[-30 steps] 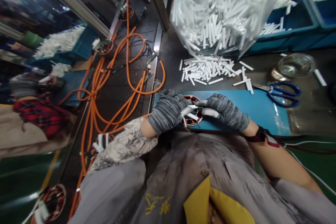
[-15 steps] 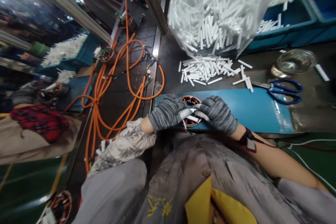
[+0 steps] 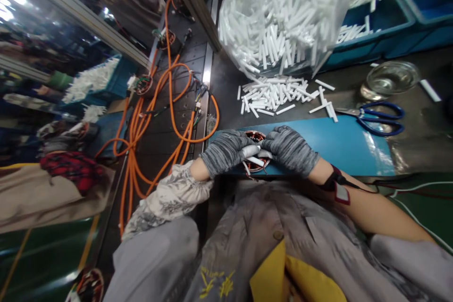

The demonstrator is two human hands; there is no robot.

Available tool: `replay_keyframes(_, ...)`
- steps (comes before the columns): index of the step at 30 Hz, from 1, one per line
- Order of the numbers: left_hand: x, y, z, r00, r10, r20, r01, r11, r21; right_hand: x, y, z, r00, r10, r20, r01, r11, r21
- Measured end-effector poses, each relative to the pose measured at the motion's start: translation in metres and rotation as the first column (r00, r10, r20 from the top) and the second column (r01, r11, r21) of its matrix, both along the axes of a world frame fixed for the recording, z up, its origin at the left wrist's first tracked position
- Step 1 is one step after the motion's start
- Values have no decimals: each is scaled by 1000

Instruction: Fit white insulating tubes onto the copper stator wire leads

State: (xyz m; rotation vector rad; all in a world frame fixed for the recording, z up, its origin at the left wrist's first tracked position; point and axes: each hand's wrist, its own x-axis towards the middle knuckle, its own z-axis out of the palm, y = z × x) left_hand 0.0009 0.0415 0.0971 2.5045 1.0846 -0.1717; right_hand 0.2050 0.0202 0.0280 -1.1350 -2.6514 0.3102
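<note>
A round motor stator with copper windings [image 3: 255, 136] rests on a blue mat, partly covered by my hands. My left hand [image 3: 228, 151], in a grey striped glove with pale fingertips, is closed at the stator's middle. It pinches a short white tube, of which only a bit shows between the fingertips. From the other side my right hand [image 3: 292, 152], gloved alike, brings closed fingertips against the left ones; what it grips is hidden. Below the fingers another white tube [image 3: 255, 162] lies across the windings, and thin wire ends poke out at the stator's near edge.
Loose white tubes [image 3: 274, 94] lie behind the mat [image 3: 339, 146], before a clear bag of tubes [image 3: 283, 14]. Blue-handled scissors [image 3: 380, 118] and a glass bowl [image 3: 392, 78] are right. Orange cables [image 3: 130, 151] cross the conveyor at left; a co-worker's gloved hand [image 3: 58, 144] is beyond.
The camera view has shifted slightly. My fingertips have drawn closer together over the stator, and less of the pinched white tube shows between them.
</note>
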Motion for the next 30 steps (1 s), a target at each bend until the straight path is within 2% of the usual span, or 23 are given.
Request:
replay_keyframes(4, 17, -4, 7, 969, -14, -246, 36, 996, 85, -6, -2, 5, 996, -71, 61, 73, 997, -32)
replay_keyframes(7, 31, -6, 16, 919, -44, -393, 57, 998, 20, 6, -3, -4, 986, -54, -159, 33, 990, -137)
replay_keyframes(10, 44, -8, 26, 903, -51, -427, 44, 999, -27, 25, -5, -18, 892, -92, -443, -10, 975, -223)
replay_keyframes(13, 59, -9, 33, 899, -60, -434, 57, 998, -21, 34, -9, -24, 839, -138, -527, -14, 962, -274)
replay_keyframes(17, 79, -9, 28, 850, -92, -518, 86, 996, -35, 31, -13, -24, 830, -153, -536, 6, 964, -267)
replay_keyframes(20, 88, -8, 17, 863, -90, -497, 101, 995, -5, 32, -16, -27, 828, -149, -540, 38, 977, -212)
replay_keyframes(23, 81, -5, 12, 885, -120, -450, 150, 988, 30, 45, -27, -34, 789, -195, -583, 73, 971, -226)
replay_keyframes(26, 59, 5, 10, 934, -109, -340, 160, 979, 126, 61, -46, -40, 716, -294, -633, 177, 954, -242)
replay_keyframes(28, 42, 16, 5, 967, -51, -251, 92, 983, 156, 66, -57, -42, 694, -315, -647, 225, 949, -220)
replay_keyframes(30, 28, 25, -3, 982, 48, -183, -14, 983, 182, 63, -62, -42, 708, -263, -656, 192, 965, -180)
